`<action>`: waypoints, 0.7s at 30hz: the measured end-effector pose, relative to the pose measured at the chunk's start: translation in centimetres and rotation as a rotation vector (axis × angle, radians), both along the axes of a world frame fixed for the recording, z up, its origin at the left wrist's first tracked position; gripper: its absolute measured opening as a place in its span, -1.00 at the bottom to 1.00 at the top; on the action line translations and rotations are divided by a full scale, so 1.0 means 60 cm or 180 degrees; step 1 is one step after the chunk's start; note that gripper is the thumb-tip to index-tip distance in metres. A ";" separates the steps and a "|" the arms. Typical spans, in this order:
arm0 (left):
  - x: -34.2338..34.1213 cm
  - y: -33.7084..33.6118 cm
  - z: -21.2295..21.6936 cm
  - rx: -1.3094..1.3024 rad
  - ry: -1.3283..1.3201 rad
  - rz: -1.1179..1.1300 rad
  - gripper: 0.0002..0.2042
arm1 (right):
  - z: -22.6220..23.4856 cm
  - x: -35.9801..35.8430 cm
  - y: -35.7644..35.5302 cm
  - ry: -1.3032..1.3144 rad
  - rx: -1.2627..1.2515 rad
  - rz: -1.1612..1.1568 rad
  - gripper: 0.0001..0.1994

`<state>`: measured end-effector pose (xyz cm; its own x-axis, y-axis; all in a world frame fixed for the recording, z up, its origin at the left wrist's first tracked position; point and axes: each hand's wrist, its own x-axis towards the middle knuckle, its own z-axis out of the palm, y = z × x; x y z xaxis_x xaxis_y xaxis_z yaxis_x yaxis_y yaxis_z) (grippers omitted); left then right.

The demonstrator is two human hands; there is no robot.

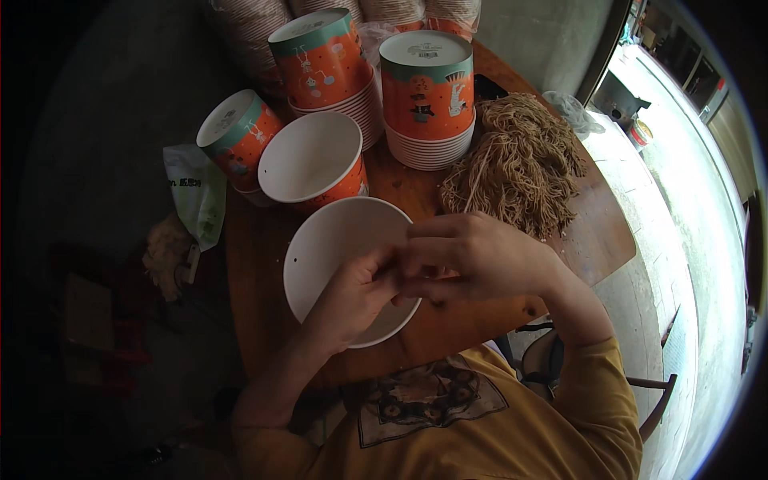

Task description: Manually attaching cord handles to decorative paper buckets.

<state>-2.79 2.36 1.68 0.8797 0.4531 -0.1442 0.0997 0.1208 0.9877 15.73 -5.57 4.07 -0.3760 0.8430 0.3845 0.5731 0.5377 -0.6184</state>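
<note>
A white-lined paper bucket (310, 254) sits in front of me on the table, its mouth facing me and a small dark hole in its left wall. Over its right side my two hands meet. My left hand (358, 294) reaches across the opening with its fingers closed against the right one. Bent and closed too, my right hand (478, 258) is at the right rim. Whatever is between the fingers is hidden. Just behind stands a second open bucket (312, 156), orange outside, also with a small hole in its wall.
Stacks of upturned orange and green buckets, one left (320, 68), one right (426, 96), stand at the back; another bucket (240, 140) is left. A heap of brown cord (520, 164) lies right on the wooden table (604, 228). A white-green bag (194, 192) hangs by the left edge.
</note>
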 end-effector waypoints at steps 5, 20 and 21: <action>0.013 -0.008 0.003 -0.0318 -0.0221 0.0463 -0.88 | 0.013 0.016 0.032 -0.0179 0.0147 0.0181 -0.82; 0.025 0.000 -0.004 -0.0548 -0.0352 0.0160 -0.90 | -0.004 0.067 -0.029 -0.0084 -0.1015 0.0281 -0.85; 0.029 0.000 -0.008 -0.0346 -0.0321 0.0061 -0.90 | -0.005 0.061 -0.029 -0.0138 -0.0857 0.0467 -0.86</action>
<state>-1.07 2.36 1.19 0.8835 0.4566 -0.1048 -0.0026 0.2285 0.9735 19.40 -7.31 3.77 -0.5123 0.8480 0.1357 0.5305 0.4367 -0.7265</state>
